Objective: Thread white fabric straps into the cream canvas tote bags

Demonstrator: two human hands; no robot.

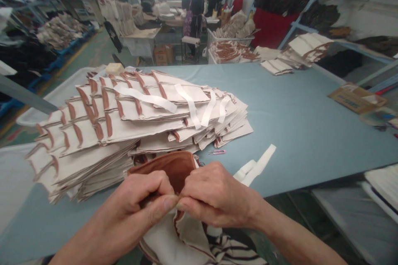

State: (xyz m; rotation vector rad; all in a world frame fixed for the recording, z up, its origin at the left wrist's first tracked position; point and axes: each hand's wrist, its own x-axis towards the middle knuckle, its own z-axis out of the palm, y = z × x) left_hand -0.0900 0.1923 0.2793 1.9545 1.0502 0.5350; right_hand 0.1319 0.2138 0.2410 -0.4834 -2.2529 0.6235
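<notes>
A cream fabric piece with a brown lining [174,167], like a sewn pouch or bag, is held at the near table edge. My left hand [143,203] pinches its edge between thumb and curled fingers. Right beside it, my right hand [214,194] grips the same edge, the two thumbs almost touching. The lower part of the piece [168,232] hangs below my hands. Beyond lies a broad overlapping pile of cream and brown sewn pieces [149,128]. Small pink thread snips [217,152] rest between that pile and my right hand.
White strips [255,167] lie on the blue-grey table [298,132] to the right, and more strips [189,105] cross the pile. Folded cream pieces [280,66] sit at the far edge. A cardboard box [357,97] stands at the right. People [192,8] are in the background.
</notes>
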